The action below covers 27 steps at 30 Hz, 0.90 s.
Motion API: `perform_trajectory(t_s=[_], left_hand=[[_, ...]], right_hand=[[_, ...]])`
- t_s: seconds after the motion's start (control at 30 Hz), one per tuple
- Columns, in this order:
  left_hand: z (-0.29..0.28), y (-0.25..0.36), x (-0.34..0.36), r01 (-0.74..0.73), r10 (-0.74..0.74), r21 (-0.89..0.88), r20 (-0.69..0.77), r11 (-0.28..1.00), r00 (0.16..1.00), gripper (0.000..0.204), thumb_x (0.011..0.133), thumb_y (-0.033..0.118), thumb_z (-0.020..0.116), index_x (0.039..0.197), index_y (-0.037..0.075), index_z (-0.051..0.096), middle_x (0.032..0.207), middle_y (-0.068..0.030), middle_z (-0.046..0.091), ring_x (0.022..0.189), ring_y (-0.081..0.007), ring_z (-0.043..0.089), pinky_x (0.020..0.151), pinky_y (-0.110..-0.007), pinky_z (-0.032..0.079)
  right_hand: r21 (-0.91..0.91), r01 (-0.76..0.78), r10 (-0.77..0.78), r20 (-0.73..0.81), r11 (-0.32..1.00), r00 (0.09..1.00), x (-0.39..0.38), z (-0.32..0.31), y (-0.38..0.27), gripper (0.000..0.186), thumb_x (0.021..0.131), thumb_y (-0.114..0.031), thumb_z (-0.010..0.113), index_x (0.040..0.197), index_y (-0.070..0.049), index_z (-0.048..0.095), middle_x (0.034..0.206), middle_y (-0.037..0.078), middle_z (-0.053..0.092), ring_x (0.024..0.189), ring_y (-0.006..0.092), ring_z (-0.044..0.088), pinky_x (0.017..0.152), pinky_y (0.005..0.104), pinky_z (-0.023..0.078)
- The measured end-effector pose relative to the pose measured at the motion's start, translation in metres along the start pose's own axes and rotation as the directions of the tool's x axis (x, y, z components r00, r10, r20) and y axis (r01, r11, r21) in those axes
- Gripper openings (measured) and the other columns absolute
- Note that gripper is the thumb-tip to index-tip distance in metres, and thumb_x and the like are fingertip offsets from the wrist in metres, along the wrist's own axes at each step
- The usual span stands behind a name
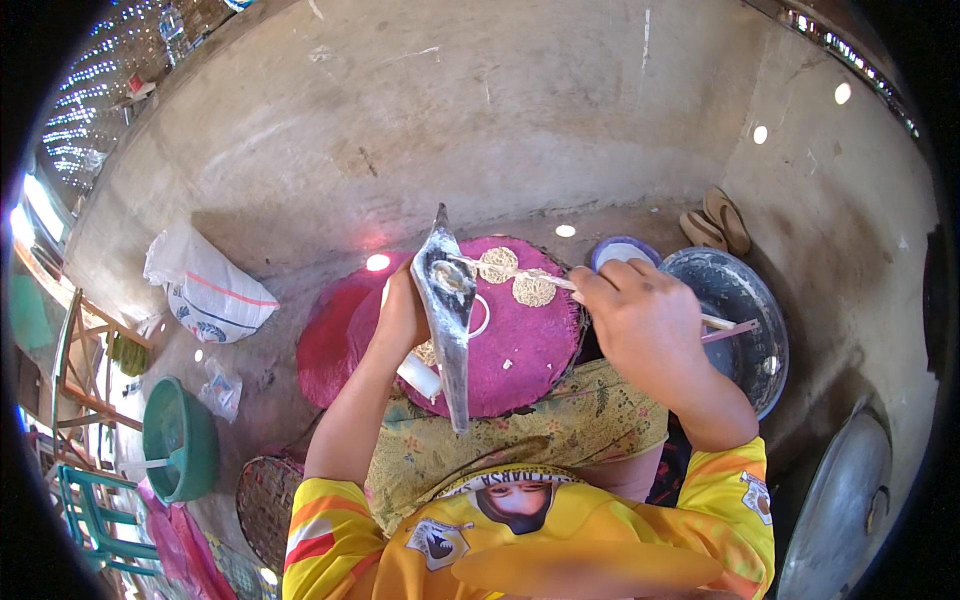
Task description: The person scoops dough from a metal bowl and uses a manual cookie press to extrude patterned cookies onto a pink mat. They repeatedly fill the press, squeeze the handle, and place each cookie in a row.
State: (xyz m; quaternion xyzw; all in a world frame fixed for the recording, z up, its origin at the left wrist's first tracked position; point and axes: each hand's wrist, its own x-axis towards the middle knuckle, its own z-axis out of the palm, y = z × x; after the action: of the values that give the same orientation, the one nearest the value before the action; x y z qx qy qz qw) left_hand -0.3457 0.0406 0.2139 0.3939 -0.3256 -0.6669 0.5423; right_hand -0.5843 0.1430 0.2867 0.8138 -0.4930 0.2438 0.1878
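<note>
My left hand [402, 310] grips a long dark press-like tool [455, 345] with pointed ends. A round hollow in its wide middle is smeared with pale paste. My right hand [645, 320] is closed on a thin pale-coated stick [545, 278], whose far end reaches toward that hollow. Below them lies a round pink board [530, 365] on my lap. Two round lacy discs of pale strands, one disc [498, 264] and another disc [535, 290], rest on it. A white ring [481, 316] lies partly behind the tool. Beside my left wrist is a white cylinder [420, 377].
To the right stands a dark basin [765, 300] with sticks in it; a blue-rimmed bowl [625, 248] is beside it. Sandals [715, 222] lie by the wall. A large metal lid [840, 510] leans at right. Leftward are a white sack [210, 290], green bucket [180, 440] and green stool [100, 520].
</note>
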Motion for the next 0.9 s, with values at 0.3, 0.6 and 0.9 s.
perform_trajectory(t_s=[0.3,0.6,0.9], left_hand=[[-0.009,0.000,0.005,-0.197,0.162,0.354,0.127,0.914,0.979,0.025,0.085,0.008,0.048,0.107,-0.003,0.054,0.097,-0.0083,0.062,0.084,-0.0133,0.057,0.075,-0.029,0.047],[-0.022,0.065,-0.002,-0.228,0.227,-0.035,0.325,0.973,0.918,0.019,0.061,-0.005,0.059,0.078,0.003,0.056,0.077,-0.0070,0.054,0.067,-0.0200,0.055,0.060,-0.032,0.045],[-0.023,0.051,-0.001,-0.268,0.350,-0.309,0.251,0.913,0.902,0.012,0.062,-0.001,0.057,0.072,0.005,0.055,0.075,-0.0052,0.052,0.067,-0.0186,0.053,0.062,-0.036,0.044]], right_hand=[[0.022,0.032,-0.033,0.050,0.999,0.998,-0.008,0.009,-0.005,0.018,0.075,-0.014,0.060,0.093,-0.008,0.062,0.071,0.006,0.056,0.067,0.0218,0.058,0.056,0.0336,0.047],[0.631,-0.278,0.172,0.225,0.725,0.959,-0.041,0.074,0.016,0.018,0.078,-0.021,0.063,0.090,-0.007,0.065,0.072,0.013,0.062,0.064,0.0308,0.060,0.056,0.0373,0.047],[0.825,-0.554,0.228,0.521,0.111,0.822,-0.069,0.122,-0.027,0.017,0.086,-0.018,0.058,0.085,-0.001,0.064,0.056,-0.001,0.054,0.049,0.0043,0.047,0.046,0.0217,0.037]])
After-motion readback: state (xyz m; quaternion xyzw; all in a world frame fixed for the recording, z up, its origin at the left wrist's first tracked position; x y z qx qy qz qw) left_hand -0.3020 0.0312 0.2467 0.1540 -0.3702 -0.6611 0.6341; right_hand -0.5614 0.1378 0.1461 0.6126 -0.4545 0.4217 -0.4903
